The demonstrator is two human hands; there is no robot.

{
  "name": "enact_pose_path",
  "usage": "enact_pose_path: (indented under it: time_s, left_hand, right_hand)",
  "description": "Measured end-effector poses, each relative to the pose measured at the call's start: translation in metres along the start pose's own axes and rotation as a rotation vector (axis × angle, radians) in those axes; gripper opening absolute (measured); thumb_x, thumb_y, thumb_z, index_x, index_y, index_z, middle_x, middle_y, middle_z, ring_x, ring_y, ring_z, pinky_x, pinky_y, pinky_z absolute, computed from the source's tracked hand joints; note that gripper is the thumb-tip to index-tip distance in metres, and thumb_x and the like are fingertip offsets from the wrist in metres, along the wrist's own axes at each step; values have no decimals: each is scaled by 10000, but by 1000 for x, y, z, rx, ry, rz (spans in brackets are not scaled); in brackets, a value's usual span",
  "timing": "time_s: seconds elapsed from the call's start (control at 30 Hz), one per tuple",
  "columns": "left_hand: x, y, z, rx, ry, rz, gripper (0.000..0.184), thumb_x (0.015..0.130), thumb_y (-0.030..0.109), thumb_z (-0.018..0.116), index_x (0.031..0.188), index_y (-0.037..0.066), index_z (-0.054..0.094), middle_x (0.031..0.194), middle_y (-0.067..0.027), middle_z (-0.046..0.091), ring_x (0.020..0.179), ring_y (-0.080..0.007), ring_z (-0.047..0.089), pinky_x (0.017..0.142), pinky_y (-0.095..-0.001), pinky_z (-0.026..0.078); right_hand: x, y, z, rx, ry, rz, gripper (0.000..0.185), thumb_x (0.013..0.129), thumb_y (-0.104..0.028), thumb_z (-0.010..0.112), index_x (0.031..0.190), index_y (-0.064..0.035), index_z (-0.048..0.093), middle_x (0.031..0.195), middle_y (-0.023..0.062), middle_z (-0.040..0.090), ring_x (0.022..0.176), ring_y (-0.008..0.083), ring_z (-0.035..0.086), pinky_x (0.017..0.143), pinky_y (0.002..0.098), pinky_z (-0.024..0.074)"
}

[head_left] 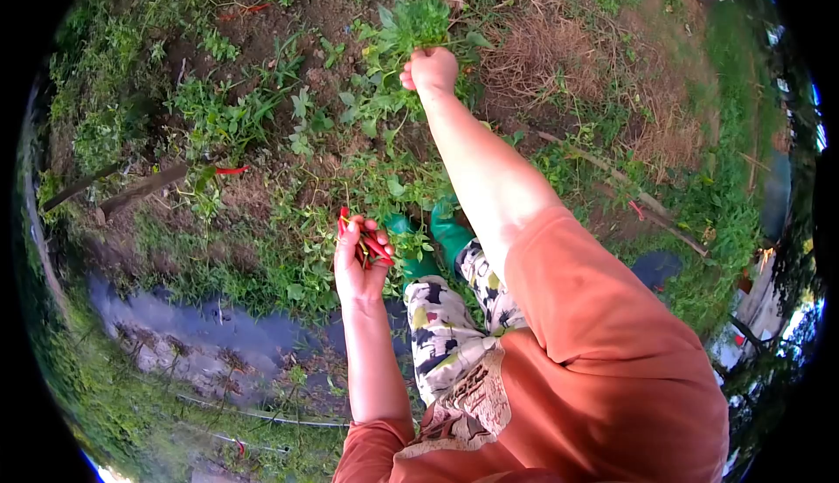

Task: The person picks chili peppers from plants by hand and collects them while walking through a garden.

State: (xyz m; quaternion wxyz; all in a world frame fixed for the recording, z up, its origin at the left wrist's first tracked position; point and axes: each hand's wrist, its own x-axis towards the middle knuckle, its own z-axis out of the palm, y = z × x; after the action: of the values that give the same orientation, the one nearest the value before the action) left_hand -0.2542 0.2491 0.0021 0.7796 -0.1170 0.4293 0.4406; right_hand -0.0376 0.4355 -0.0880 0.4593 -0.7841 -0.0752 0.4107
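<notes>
My left hand (357, 260) is curled, palm up, around several red chili peppers (377, 248), low and in front of my legs. Some of their thin stems poke out between the fingers. Stretched far forward, my right hand (430, 69) is closed in a fist at a leafy green plant (422, 21). Fine green foliage sticks out just beyond the knuckles, and the fingers' undersides are hidden. Broad-leaved plants (371, 103) grow to the left of this fist.
My green boots (448, 231) stand among low plants. Wooden sticks (144, 187) lie to the left, with a red chili pepper (232, 170) close by. Another long stick (629, 187) and dry brown straw (546, 59) are on the right. Dark wet ground (201, 321) runs along the lower left.
</notes>
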Motion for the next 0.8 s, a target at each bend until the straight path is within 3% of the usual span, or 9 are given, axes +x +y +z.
enact_pose_path:
  time_s: [0.1,0.17,0.2,0.23,0.3,0.33,0.47,0.63,0.8]
  left_hand:
    - [-4,2,6,10,-21,11,162,846,206,559,946,78,563,845,-56,588,689,-197,552,546,-336,469]
    - [-5,5,6,7,-22,18,158,847,204,558,945,81,565,845,-54,588,688,-195,551,547,-333,466]
    - [-6,7,6,4,-22,13,160,840,208,567,945,89,560,851,-49,585,693,-194,547,558,-329,474]
    - [-7,7,5,-1,-21,6,163,833,212,576,945,96,555,856,-43,582,698,-192,542,569,-325,482]
    - [-8,8,2,-4,-19,14,163,839,212,571,950,95,553,859,-41,581,698,-193,537,568,-324,478]
    - [-8,8,0,-2,-12,12,161,843,214,566,951,96,553,859,-40,579,697,-191,534,567,-324,475]
    - [-13,8,-3,47,14,6,152,860,223,540,952,103,548,857,-36,575,705,-184,528,570,-319,467]
    - [-22,12,-3,110,38,-19,149,859,227,537,953,111,546,876,-34,561,713,-176,530,575,-323,466]
    - [-20,6,-3,132,64,-18,150,849,230,556,935,107,550,854,-33,585,702,-182,549,569,-325,475]
  right_hand:
    - [-2,-2,7,7,-41,93,187,854,-126,503,884,58,491,617,126,570,429,205,569,337,299,452]
    - [3,-5,16,359,20,457,198,869,-134,436,931,50,471,646,161,570,453,237,579,349,331,465]
    - [6,-7,19,300,-38,507,223,888,-162,382,1040,-17,457,773,140,596,618,263,608,582,409,511]
    - [10,-8,22,300,-41,509,223,888,-162,382,1040,-17,457,773,140,596,618,263,608,582,409,511]
    - [13,-13,28,462,166,663,221,881,-165,388,1049,-44,464,779,78,577,659,247,575,733,419,441]
    - [13,-18,26,597,165,712,180,872,-173,403,993,-72,489,743,20,538,665,192,519,789,421,348]
    - [17,-26,28,813,264,841,97,855,-179,443,812,-131,514,708,-20,504,592,111,451,715,408,326]
    - [41,17,37,778,269,721,98,847,-232,507,783,-161,526,694,-72,504,579,90,442,676,383,321]
    - [47,26,36,849,325,685,60,827,-172,555,771,-152,550,689,-60,511,564,81,430,662,364,324]
